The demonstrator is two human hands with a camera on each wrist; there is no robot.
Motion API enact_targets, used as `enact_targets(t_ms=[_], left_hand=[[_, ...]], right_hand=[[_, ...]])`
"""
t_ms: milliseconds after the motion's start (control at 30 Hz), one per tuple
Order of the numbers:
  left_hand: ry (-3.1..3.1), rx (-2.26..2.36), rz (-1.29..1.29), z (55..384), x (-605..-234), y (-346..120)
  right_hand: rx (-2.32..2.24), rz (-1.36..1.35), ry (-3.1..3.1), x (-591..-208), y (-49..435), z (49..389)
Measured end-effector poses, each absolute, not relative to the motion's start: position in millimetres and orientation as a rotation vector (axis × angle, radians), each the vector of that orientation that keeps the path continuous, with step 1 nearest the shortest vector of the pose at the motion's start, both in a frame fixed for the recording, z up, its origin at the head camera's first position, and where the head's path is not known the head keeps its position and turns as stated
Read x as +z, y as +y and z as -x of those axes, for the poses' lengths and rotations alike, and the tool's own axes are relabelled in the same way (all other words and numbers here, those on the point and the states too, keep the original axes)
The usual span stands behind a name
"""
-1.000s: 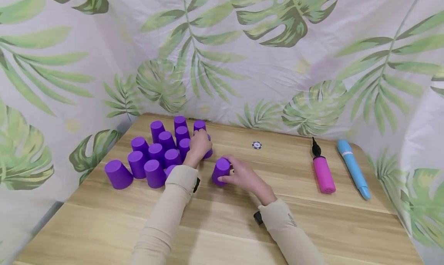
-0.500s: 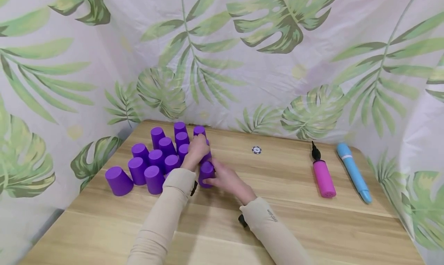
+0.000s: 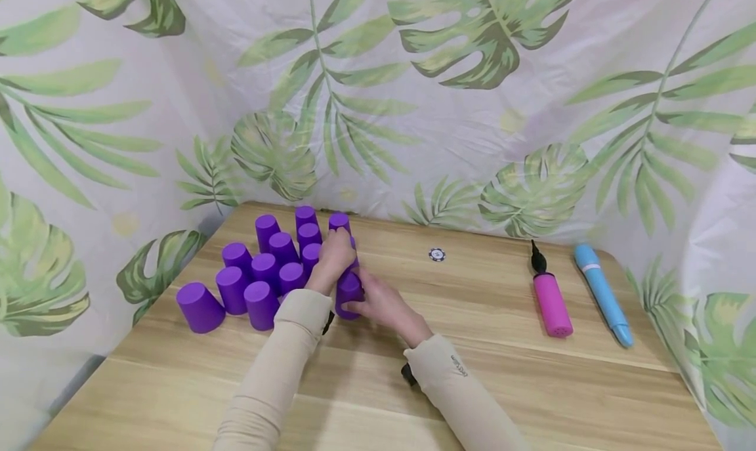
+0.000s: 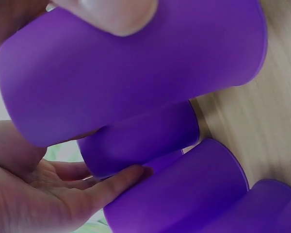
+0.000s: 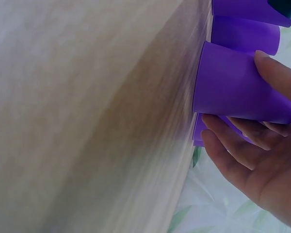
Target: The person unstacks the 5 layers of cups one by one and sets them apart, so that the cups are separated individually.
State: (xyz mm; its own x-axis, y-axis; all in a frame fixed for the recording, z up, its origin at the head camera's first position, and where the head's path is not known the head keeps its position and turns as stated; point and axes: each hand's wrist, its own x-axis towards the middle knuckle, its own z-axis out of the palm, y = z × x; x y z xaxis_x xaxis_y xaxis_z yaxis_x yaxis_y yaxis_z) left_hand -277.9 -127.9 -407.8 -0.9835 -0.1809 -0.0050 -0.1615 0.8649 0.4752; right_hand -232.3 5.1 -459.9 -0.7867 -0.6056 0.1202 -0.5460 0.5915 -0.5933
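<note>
Many upside-down purple cups (image 3: 201, 308) stand in a cluster at the table's left. My right hand (image 3: 380, 306) grips a purple cup (image 3: 349, 288) at the cluster's right front. In the right wrist view its thumb lies on one side of this cup (image 5: 233, 85) and its fingers (image 5: 233, 145) on the other. My left hand (image 3: 335, 254) reaches among the back right cups. In the left wrist view it holds the cup (image 4: 140, 145) behind the right hand's cup (image 4: 136, 68); one finger (image 4: 121, 184) sits between neighbouring cups. The left thumb's tip is hidden.
A poker chip (image 3: 437, 255) lies right of the cups. Farther right are a pink hand pump (image 3: 552, 304) with a black nozzle and a blue pump-like tube (image 3: 602, 293). A leaf-print cloth (image 3: 449, 155) hangs behind the wooden table (image 3: 472, 267).
My right hand has brought its cup leftward, up close to the cluster. My left hand has stayed nearly in place among the back right cups.
</note>
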Motion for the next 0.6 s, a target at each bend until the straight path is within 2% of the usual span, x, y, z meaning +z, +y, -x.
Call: enact_targets(t_ms=[367, 600], left_hand=[[-2.928, -0.748, -0.181, 274, -413, -132], [-2.874, -0.666, -0.127, 265, -400, -133]], right_hand=[[-1.042, 1.035, 2.654, -464, 5, 233], [-1.079, 0.976, 2.546, -467, 16, 231]])
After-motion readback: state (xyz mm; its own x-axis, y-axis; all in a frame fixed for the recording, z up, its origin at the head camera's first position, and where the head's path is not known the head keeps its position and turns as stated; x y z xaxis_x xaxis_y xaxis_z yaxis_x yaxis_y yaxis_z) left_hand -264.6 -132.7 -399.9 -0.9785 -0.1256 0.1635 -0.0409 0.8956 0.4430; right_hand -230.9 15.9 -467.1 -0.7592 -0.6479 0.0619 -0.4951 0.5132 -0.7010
